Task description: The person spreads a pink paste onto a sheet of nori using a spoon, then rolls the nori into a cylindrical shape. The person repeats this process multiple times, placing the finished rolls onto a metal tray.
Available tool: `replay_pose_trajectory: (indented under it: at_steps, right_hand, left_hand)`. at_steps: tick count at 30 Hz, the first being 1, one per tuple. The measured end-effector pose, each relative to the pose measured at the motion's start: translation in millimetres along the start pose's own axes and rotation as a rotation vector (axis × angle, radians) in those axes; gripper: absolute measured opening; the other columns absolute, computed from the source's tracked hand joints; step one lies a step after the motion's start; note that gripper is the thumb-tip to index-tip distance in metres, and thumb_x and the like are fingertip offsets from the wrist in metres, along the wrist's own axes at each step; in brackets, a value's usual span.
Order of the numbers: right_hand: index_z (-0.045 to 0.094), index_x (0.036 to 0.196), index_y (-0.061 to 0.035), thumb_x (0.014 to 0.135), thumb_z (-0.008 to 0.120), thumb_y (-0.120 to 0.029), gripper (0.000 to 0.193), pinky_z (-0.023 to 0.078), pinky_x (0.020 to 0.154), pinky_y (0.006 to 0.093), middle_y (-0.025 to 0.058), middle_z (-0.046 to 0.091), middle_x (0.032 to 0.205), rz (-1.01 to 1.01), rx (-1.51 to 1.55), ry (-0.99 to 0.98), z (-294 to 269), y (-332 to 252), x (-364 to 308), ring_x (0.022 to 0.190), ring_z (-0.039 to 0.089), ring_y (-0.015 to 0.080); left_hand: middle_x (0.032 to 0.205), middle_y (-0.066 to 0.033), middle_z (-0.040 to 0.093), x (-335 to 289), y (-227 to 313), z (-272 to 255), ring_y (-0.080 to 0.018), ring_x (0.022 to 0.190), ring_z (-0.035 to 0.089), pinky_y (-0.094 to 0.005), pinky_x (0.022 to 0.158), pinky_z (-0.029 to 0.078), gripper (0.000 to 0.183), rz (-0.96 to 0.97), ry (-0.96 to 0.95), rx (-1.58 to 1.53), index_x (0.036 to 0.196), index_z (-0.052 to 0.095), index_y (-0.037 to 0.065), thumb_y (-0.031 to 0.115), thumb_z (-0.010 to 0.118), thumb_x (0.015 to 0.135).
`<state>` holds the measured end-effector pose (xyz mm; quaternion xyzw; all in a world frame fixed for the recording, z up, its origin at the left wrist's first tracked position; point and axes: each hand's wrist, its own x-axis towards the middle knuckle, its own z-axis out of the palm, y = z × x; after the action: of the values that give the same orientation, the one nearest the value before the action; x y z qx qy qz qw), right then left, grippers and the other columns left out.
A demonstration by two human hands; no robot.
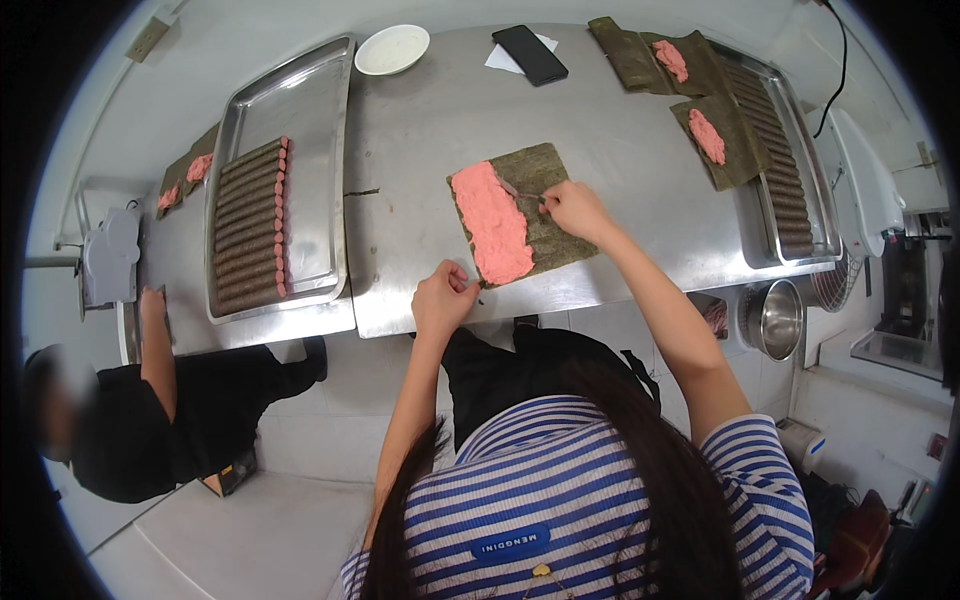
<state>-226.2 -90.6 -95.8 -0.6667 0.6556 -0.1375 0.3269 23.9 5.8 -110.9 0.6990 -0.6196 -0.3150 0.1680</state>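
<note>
Seaweed sheet (535,215) overhangs table edge (600,290) near left hand (443,297).

Seaweed sheet (535,215) at table (600,130) centre; tray of rolls (275,180) at 9 o'clock; bowl (392,49), phone (529,54) at 12; second tray (790,160) at 3.

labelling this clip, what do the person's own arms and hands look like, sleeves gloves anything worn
Both forearms are bare from the short sleeves down. The left hand and right hand wear no gloves, and no rings, watch or wristbands can be made out. The short sleeves belong to a blue and white horizontally striped top, with a small dark blue label patch on its front.
</note>
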Motion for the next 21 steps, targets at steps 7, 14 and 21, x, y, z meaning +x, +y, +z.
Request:
replay_pose_trajectory:
  at_steps: [7,14,21]
  right_hand:
    - [0.069,0.074,-0.0015,0.078,0.048,-0.012,0.023,0.049,0.076,0.0458,0.017,0.069,0.081,0.076,0.037,-0.081,-7.2,1.9,-60.7,0.082,0.065,0.0371]
    - [0.07,0.077,-0.0051,0.078,0.049,-0.012,0.022,0.049,0.077,0.0471,0.017,0.069,0.084,0.103,-0.011,-0.115,-0.6,7.7,-101.2,0.084,0.064,0.038]
    - [0.07,0.079,-0.0068,0.078,0.052,-0.013,0.019,0.05,0.073,0.0457,0.0165,0.069,0.084,0.126,-0.086,-0.119,-10.0,-2.7,-136.0,0.083,0.064,0.0377]
  left_hand:
    - [0.063,-0.0018,0.062,1.6,-0.8,0.7,-0.019,0.062,0.063,-0.033,0.058,0.049,0.024,-0.012,-0.027,0.005,0.08,0.06,0.009,0.023,0.074,0.066]
    - [0.065,-0.0017,0.062,2.9,-0.3,-1.2,-0.02,0.063,0.064,-0.0342,0.059,0.05,0.024,-0.043,-0.061,-0.006,0.08,0.06,0.01,0.024,0.074,0.067]
    - [0.066,-0.003,0.063,10.1,-7.8,-4.8,-0.0203,0.065,0.064,-0.0342,0.06,0.05,0.025,-0.041,-0.131,-0.007,0.082,0.06,0.009,0.025,0.074,0.068]
